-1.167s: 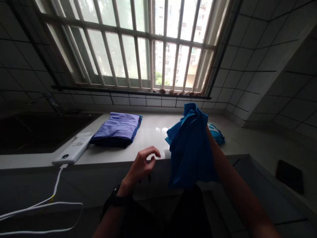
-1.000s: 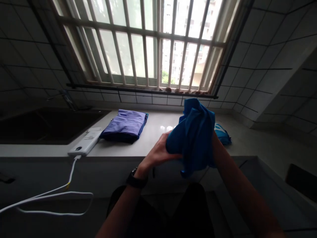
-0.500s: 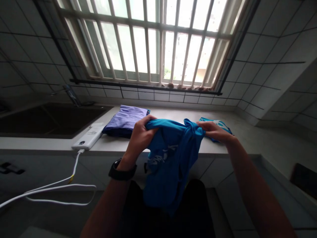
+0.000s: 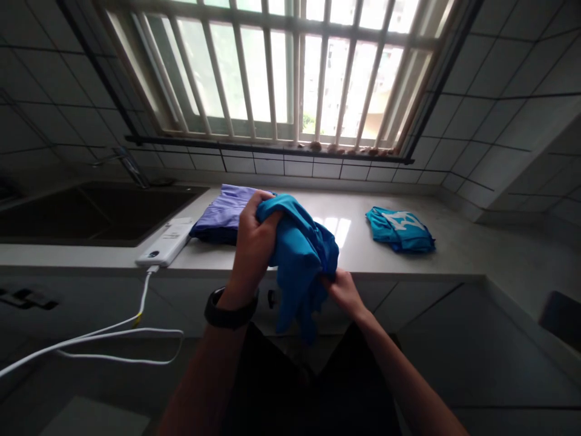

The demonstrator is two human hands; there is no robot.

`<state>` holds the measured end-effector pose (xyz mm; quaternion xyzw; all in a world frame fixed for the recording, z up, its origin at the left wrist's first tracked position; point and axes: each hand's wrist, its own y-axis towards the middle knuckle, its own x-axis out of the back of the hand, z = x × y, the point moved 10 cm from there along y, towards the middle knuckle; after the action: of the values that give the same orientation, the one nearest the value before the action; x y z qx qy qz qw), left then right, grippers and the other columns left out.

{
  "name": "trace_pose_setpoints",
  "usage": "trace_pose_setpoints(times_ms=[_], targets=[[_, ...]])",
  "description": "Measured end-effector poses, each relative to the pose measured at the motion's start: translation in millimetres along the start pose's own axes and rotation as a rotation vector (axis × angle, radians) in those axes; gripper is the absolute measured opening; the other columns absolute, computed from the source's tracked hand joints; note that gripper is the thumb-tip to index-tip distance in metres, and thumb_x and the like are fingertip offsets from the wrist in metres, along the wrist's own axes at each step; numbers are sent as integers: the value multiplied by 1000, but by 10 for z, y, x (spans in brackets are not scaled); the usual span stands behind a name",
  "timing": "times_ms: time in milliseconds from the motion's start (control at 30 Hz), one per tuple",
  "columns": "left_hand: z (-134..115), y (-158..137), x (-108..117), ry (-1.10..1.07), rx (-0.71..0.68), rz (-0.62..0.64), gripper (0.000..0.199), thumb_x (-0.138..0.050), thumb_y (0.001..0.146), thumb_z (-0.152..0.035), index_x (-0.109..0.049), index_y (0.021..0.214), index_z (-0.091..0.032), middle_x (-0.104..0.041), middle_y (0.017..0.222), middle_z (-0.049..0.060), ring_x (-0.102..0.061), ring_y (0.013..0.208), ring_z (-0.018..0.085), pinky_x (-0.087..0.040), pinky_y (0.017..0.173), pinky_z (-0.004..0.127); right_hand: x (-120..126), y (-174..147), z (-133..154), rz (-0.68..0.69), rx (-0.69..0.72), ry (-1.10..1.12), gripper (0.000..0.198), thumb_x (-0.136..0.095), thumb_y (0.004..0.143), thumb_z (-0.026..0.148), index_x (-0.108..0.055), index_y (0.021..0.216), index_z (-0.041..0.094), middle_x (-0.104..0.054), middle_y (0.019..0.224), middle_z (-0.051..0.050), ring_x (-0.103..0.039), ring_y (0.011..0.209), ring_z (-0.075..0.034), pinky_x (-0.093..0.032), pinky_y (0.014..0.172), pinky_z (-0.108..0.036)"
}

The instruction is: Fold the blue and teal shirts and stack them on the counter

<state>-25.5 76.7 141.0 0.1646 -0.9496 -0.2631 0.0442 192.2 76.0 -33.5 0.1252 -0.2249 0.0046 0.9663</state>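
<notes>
- Both hands have changed places on the blue shirt (image 4: pixel 299 260) since a moment ago: the right hand (image 4: pixel 344 292) has dropped low and the left hand (image 4: pixel 254 242) has come up high, so the cloth now hangs bunched instead of stretched wide.
- Left hand fingers are clamped on the top of the shirt, above the near edge of the tabletop (image 4: pixel 454 257).
- Right hand fingers pinch the lower part of the shirt, just below the tabletop edge.
- To do this well, I think the hands should find two matching corners, pull the cloth flat, then lay it down smooth.
- On the tabletop, a folded purple cloth (image 4: pixel 222 215) lies left, touching a white power bank (image 4: pixel 166 242) with a white cable (image 4: pixel 113 339) hanging down.
- A folded teal shirt (image 4: pixel 399 229) lies well apart on the right.
- A dark sink (image 4: pixel 91 212) sits far left; it is too dark to see inside.
- The right fingertips are hidden in the cloth.
- The print on the held shirt is not in sight.
</notes>
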Motion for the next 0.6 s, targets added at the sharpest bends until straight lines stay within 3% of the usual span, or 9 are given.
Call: trace_pose_setpoints(times_ms=[100,167,200,267,333,367,467,533,600], targets=[[77,-9,488,54,66,-94,17,-71,76,-33,-60,83,-24,-56,79,-2,-54,76,17,-49,70,28,585,136,52,-284,61,33,42,-56,91,59,-71,89,20,-74,89,-7,-67,85,-27,-53,79,-38],[221,-39,817,145,146,-120,15,-69,73,-31,-59,83,-24,-54,75,-3,-53,73,17,-47,67,29,921,181,210,-387,137,36,37,-56,92,53,-73,94,21,-76,93,-7,-67,90,-26,-54,82,-37],[306,-57,949,221,184,-115,14,-67,73,-32,-58,82,-24,-53,73,-2,-53,73,18,-47,66,30,1031,201,318,-399,179,24,33,-56,92,50,-74,94,21,-76,92,-6,-68,90,-26,-54,83,-37],[529,-97,1002,420,279,34,17,-64,72,-38,-58,81,-25,-53,71,-2,-56,73,22,-50,67,34,1162,229,571,-405,265,-6,27,-57,91,43,-75,94,23,-77,90,-3,-68,90,-25,-54,83,-35],[702,-164,804,603,302,271,29,-68,67,-47,-61,83,-24,-59,79,1,-62,83,27,-55,78,40,1171,260,853,-386,353,-25,24,-55,91,36,-75,94,24,-77,88,-2,-69,88,-24,-54,82,-34],[712,-197,630,646,249,374,38,-72,63,-51,-65,89,-24,-64,89,3,-64,93,30,-56,86,44,1119,287,996,-350,391,-31,24,-54,90,33,-75,94,24,-76,88,-1,-69,88,-23,-54,82,-33],[401,-302,-52,507,-103,565,66,-83,58,-57,-68,114,-24,-65,123,10,-59,121,34,-52,102,45,805,383,1412,-134,473,-67,25,-53,89,26,-77,96,25,-77,92,-2,-70,92,-22,-53,85,-32],[271,-454,-508,329,-196,788,49,-81,70,-55,-71,105,-23,-70,110,8,-64,105,29,-55,91,39,653,421,1627,-13,480,-126,24,-56,88,25,-78,97,25,-77,92,-2,-70,92,-21,-52,83,-30],[310,-552,-763,249,-140,985,33,-73,82,-54,-69,83,-21,-68,82,2,-62,78,21,-53,71,32,670,436,1774,39,468,-203,19,-61,88,29,-78,94,23,-76,85,-2,-69,85,-20,-50,79,-29]])
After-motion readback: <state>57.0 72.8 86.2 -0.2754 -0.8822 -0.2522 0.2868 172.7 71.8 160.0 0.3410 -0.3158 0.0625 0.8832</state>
